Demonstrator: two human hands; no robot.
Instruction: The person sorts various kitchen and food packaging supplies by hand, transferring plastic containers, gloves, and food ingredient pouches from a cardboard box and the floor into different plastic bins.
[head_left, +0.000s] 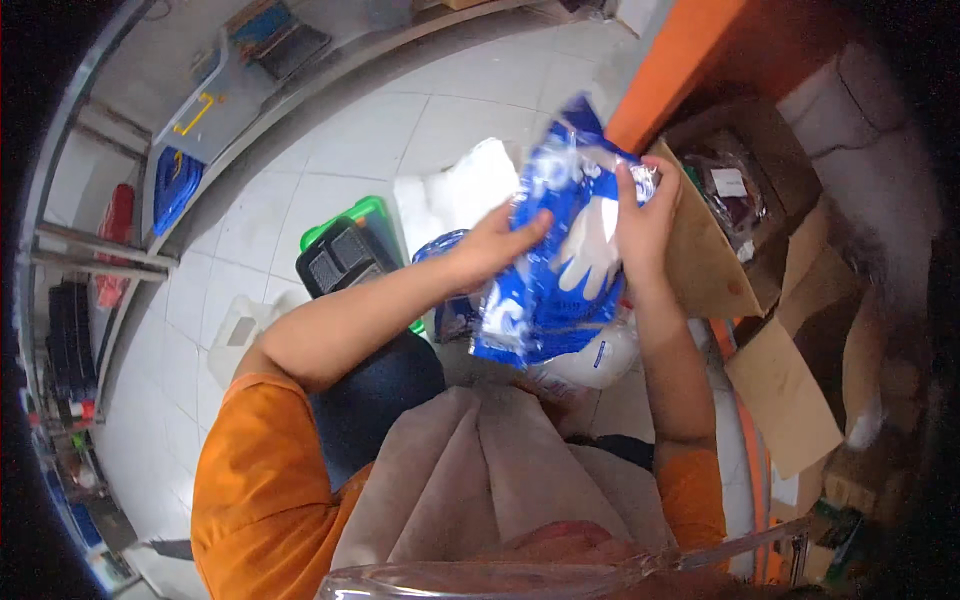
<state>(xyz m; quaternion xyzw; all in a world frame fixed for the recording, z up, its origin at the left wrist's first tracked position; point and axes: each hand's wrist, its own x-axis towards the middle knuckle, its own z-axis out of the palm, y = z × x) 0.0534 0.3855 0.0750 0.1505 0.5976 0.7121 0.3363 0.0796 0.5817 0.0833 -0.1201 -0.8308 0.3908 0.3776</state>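
A shiny blue plastic package (547, 255) with a picture of a white glove printed on it is held up in front of me. My left hand (501, 244) grips its left edge, thumb on top. On the upper right side, my right hand (649, 199) pinches the package, its fingers behind the film. Below the package a white plastic bottle (600, 356) lies partly hidden. Just beyond my left forearm are a black compartment tray (341, 259) and a green-rimmed container (379, 214). A white bag or sheet (465, 184) rests on the floor past them.
An open cardboard box (709, 255) stands at the right beside an orange post (679, 67), with plastic-wrapped items (739, 191) inside. Shelving (97, 259) curves along the left, holding a clear bin (202, 120) with yellow handles. A white jug (240, 334) sits by my left elbow.
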